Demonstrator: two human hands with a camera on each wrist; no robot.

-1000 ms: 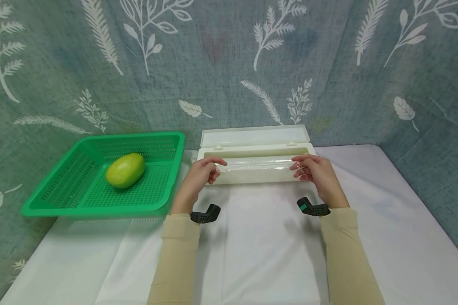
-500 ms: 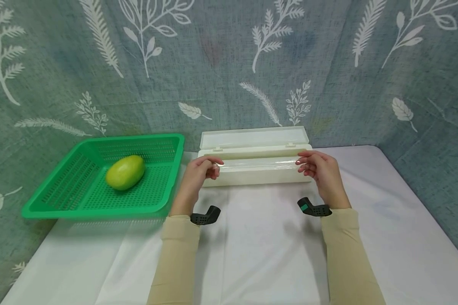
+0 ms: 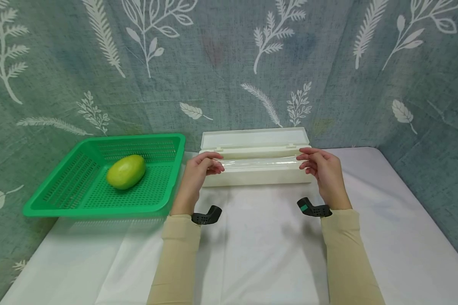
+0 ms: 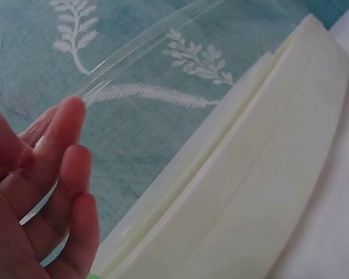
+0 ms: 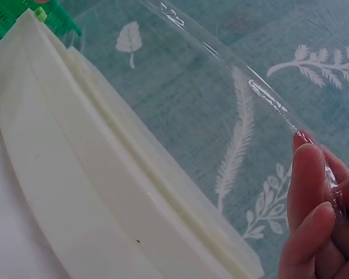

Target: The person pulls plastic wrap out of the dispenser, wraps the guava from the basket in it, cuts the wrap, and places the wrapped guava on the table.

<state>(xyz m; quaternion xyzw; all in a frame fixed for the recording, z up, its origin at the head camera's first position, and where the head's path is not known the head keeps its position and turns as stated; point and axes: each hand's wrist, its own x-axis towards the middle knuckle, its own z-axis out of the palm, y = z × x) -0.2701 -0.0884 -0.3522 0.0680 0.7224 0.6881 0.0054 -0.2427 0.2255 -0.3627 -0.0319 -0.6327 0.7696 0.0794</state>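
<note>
A long white cling film box stands at the back of the table with its lid raised. Clear cling film stretches between the two hands above the box. My left hand pinches the film's left end between thumb and fingers; in the left wrist view the film runs from the fingertips as a gathered edge. At the other end, my right hand pinches the film, and the right wrist view shows its shiny folded edge running into the fingers.
Left of the box is a green plastic basket holding a yellow-green mango-like fruit. A white cloth covers the table. Patterned grey-green fabric hangs close behind the box and along both sides.
The right hand has shifted slightly right and up, drawing a little away from the left hand. Both hands keep their pinch on the film. Box, basket and fruit stay put.
</note>
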